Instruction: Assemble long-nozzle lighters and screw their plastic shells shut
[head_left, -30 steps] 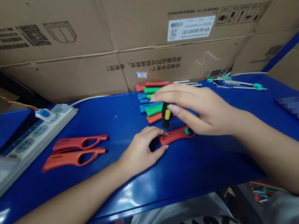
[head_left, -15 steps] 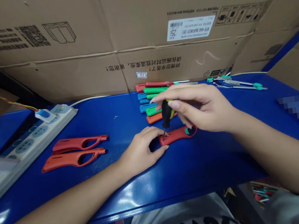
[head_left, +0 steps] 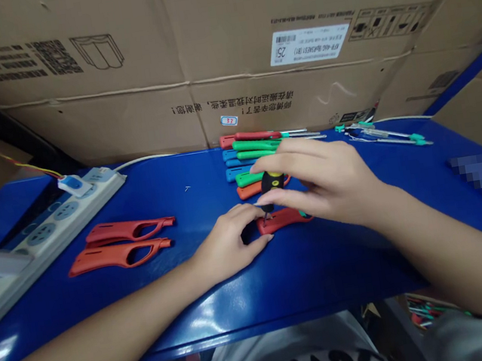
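Upper-frame cardboard (head_left: 123, 122) has a label (head_left: 309, 43) reading "25". Mid-left, I count two red handles (head_left: 103, 258); centre, the right hand (head_left: 336, 181) grips a screwdriver (head_left: 272, 184), the left hand (head_left: 227, 238) pinches a third handle (head_left: 287, 217).

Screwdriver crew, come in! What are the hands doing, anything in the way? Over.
Left hand: holding red casing. Right hand: gripping screwdriver, shaft at casing's left end. In the way: right hand partly hides casing's other end.
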Demonstrator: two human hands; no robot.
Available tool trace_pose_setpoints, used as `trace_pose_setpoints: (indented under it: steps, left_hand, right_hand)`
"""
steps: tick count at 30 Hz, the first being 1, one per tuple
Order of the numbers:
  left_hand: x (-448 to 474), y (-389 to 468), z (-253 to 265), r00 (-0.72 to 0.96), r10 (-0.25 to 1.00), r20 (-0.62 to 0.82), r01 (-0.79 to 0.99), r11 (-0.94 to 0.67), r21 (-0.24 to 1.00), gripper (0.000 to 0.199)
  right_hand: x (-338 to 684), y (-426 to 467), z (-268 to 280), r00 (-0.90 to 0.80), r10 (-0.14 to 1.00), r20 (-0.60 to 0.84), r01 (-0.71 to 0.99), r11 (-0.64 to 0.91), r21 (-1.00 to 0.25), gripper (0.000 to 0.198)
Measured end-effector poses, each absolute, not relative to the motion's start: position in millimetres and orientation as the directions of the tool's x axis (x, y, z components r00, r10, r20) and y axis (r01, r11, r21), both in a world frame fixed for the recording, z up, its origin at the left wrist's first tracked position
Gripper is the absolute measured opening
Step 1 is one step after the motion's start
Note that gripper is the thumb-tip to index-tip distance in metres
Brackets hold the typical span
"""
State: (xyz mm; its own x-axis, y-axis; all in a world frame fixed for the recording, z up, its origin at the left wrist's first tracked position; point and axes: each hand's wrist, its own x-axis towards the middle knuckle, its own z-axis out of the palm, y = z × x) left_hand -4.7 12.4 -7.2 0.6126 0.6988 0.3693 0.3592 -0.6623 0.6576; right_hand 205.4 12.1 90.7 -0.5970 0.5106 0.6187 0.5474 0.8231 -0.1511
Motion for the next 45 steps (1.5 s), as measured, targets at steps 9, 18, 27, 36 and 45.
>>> trace_pose_setpoints:
  steps: [9, 18, 27, 36, 45]
  left_hand:
    - [-4.3, 12.2, -4.9, 0.628, 0.699, 0.342, 0.359, -0.65, 0.669, 0.022]
    - [-3.3, 11.1, -4.6, 0.614, 0.701, 0.364, 0.361, -0.659, 0.659, 0.02]
    - [-2.8, 10.1, -3.4, 0.614, 0.709, 0.347, 0.375, -0.649, 0.662, 0.022]
    - [-1.8, 8.8, -3.3, 0.609, 0.703, 0.366, 0.372, -0.662, 0.651, 0.02]
    - [-1.3, 8.7, -3.5, 0.615, 0.708, 0.347, 0.38, -0.651, 0.657, 0.02]
  right_hand:
    - [201.5, 17.3, 88.9, -0.54, 0.548, 0.639, 0.411, 0.834, -0.368, 0.018]
    - [188.2, 5.5, 75.8, -0.448, 0.507, 0.737, 0.644, 0.754, -0.127, 0.025]
    - [206.1, 5.4, 104.8, -0.62, 0.576, 0.533, 0.408, 0.817, -0.408, 0.027]
    - [192.0, -10.2, 97.4, -0.47, 0.633, 0.616, 0.788, 0.615, -0.032, 0.023]
    - [200.0, 8.3, 101.6, -0.66, 0.601, 0.45, 0.497, 0.799, -0.339, 0.038]
